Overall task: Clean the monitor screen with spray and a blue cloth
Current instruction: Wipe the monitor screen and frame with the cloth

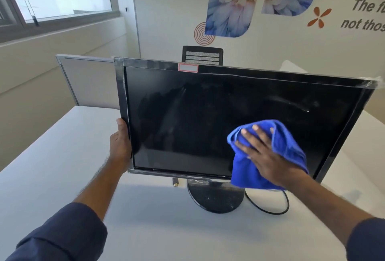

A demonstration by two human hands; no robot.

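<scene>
A black monitor (187,119) stands on a round base on the white table, its dark screen facing me and tilted slightly. My left hand (119,144) grips the monitor's left bezel, thumb on the front edge. My right hand (264,156) lies flat, fingers spread, pressing a crumpled blue cloth (289,146) against the lower right part of the screen. The cloth hangs down past the bottom bezel. Faint smears show on the upper right of the glass. No spray bottle is in view.
A black cable (270,210) loops on the white table (62,177) right of the monitor's round base (214,198), and a plug end (175,182) dangles under the bezel. A grey divider panel (89,81) stands behind left. A black chair back (202,54) rises behind the monitor.
</scene>
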